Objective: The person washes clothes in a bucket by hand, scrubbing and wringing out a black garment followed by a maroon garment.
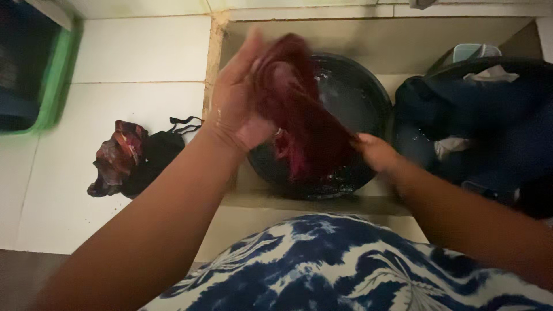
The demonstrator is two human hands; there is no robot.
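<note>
A wet dark red cloth (299, 115) hangs stretched over a black round basin (368, 98) that holds water. My left hand (239, 101) grips the cloth's upper end, raised above the basin's left rim. My right hand (374, 151) holds the cloth's lower end near the basin's front right rim. The image is blurred around the left hand.
A second dark basin (489, 115) full of dark blue and white clothes stands to the right. A heap of wet dark and reddish clothes (135, 155) lies on the white tiled floor to the left. A green tub (55, 75) stands at the far left.
</note>
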